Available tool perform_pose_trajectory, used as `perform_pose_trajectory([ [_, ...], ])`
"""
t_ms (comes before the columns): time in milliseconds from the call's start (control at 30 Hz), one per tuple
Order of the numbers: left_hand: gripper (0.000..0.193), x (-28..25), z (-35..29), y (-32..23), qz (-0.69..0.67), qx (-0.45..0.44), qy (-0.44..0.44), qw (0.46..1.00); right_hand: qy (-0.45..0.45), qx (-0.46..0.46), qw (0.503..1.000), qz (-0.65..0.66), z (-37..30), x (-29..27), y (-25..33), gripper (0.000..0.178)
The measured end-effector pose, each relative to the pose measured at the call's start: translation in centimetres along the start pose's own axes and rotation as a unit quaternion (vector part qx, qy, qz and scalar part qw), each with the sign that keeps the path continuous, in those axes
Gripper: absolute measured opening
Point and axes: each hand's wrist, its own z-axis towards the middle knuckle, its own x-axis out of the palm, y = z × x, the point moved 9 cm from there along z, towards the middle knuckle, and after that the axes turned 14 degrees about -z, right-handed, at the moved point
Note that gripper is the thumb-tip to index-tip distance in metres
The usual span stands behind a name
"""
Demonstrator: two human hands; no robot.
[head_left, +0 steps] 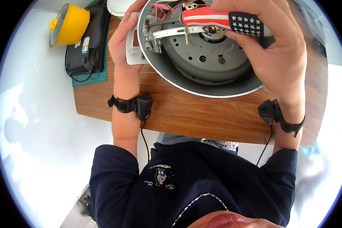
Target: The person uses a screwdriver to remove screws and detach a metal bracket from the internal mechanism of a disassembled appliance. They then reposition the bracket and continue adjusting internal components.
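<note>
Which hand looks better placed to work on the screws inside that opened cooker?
The right hand, probably: it already grips the screwdriver over the cooker's underside, while the left hand steadies the body.

The open underside of the round metal appliance (pixel 201 64) is crowded: a metal bracket (pixel 171 32) spans it, red wires (pixel 167 11) cross the upper rim, and the striped screwdriver handle (pixel 220 19) in the right hand (pixel 277 53) lies across the middle. The left hand (pixel 123 38) blocks the left flank. A bare strip of the wooden table (pixel 201 114) lies open near the person, while the black device (pixel 89 41) and yellow pot (pixel 69 23) fill the far left.
</note>
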Motion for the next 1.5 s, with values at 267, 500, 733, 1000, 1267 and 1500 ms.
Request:
perform_pose_trajectory([
  [267, 0.044, -1.2, -0.8, -1.0, 0.031, 0.012, -0.006, 0.999, 0.025, 0.017, 1.0, -0.006, 0.2, 0.0, -0.2, 0.037],
  [500, 0.043, -0.4, -1.2, -1.8, 0.136, 0.088, -0.017, 0.987, 0.051, 0.067, 0.996, 0.005, 0.4, 0.1, 0.4, 0.028],
  [733, 0.045, 0.7, -1.9, -2.7, 0.192, 0.139, 0.045, 0.97, 0.109, 0.068, 0.992, 0.009, 0.1, 0.4, 0.6, 0.031],
  [1000, 0.05, 0.4, -2.8, -0.4, 0.122, 0.037, 0.009, 0.992, 0.122, 0.054, 0.991, -0.021, 0.1, 0.4, 0.5, 0.037],
  [1267, 0.064, -0.2, -4.7, 0.2, 0.264, -0.008, -0.006, 0.964, 0.132, 0.055, 0.988, -0.053, 0.1, 0.3, 0.9, 0.043],
  [1500, 0.047, -1.5, -4.9, 0.3, 0.247, -0.033, -0.021, 0.968, 0.111, 0.037, 0.993, -0.019, 0.1, -0.9, 1.0, 0.044],
])
